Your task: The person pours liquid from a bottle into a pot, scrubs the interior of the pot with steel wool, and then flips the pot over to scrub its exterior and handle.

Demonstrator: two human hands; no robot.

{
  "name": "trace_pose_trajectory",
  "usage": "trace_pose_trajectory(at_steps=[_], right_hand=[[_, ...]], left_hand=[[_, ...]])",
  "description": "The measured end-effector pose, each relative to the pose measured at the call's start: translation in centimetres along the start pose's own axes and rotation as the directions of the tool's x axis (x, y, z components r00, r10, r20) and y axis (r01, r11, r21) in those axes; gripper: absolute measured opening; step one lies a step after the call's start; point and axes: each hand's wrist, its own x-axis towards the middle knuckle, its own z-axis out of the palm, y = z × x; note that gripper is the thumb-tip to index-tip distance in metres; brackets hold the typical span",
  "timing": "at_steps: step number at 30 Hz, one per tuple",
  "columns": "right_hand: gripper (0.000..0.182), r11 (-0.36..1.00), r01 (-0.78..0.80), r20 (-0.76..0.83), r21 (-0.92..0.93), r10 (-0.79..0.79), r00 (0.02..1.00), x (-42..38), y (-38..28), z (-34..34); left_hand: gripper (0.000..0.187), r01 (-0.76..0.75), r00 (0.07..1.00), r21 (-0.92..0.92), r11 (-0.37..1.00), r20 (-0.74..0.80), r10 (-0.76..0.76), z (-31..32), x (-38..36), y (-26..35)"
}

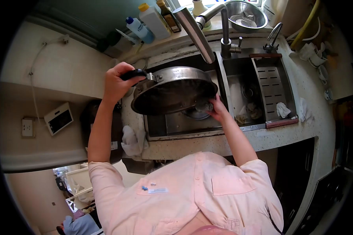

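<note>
My left hand (pixel 119 80) is closed around the black handle of a steel frying pan (pixel 178 74). The pan is tilted on its side above the left sink basin (pixel 176 127), with a dark, stained face turned down toward me. At its lower right edge, my right hand (pixel 217 109) pinches a grey scouring pad, which looks like steel wool (pixel 204 105), against or very near the pan. Some of those fingers are hidden. The large pull-out faucet (pixel 196 35) hangs just above the pan's far side.
To the right is a second basin (pixel 235 88) and a slotted steel drainer (pixel 270 80) with a crumpled white cloth (pixel 282 110). Several bottles (pixel 155 19) and a metal bowl (pixel 247 17) line the back ledge. A whitish plastic bag (pixel 133 140) lies at the counter's left front.
</note>
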Motion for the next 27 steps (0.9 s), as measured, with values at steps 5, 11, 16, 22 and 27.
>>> trace_pose_trajectory(at_steps=[5,11,16,22,27], right_hand=[[0.056,0.999,0.000,-0.009,-0.047,0.000,1.000,-1.1,-0.8,-0.4],[0.061,0.982,0.074,0.047,-0.176,-0.066,0.997,-2.3,1.7,-2.9],[0.054,0.858,-0.185,-0.007,-0.480,0.207,0.978,-10.3,-3.2,-1.9],[0.044,0.588,0.224,-0.035,-0.777,-0.396,0.918,-11.6,-6.8,-1.2],[0.041,0.662,0.564,0.131,-0.493,-0.585,0.801,-8.8,-4.7,4.5]], left_hand=[[0.030,-0.243,0.958,0.147,0.959,0.191,0.214,1.5,1.1,1.2],[0.037,-0.419,0.886,0.205,0.885,0.309,0.347,1.5,1.6,0.6],[0.034,-0.469,0.857,0.233,0.852,0.354,0.375,0.8,1.1,0.8],[0.024,-0.417,0.904,0.272,0.867,0.220,0.366,0.0,-1.2,0.1],[0.016,-0.398,0.897,0.367,0.841,-0.036,0.441,1.0,-3.7,1.2]])
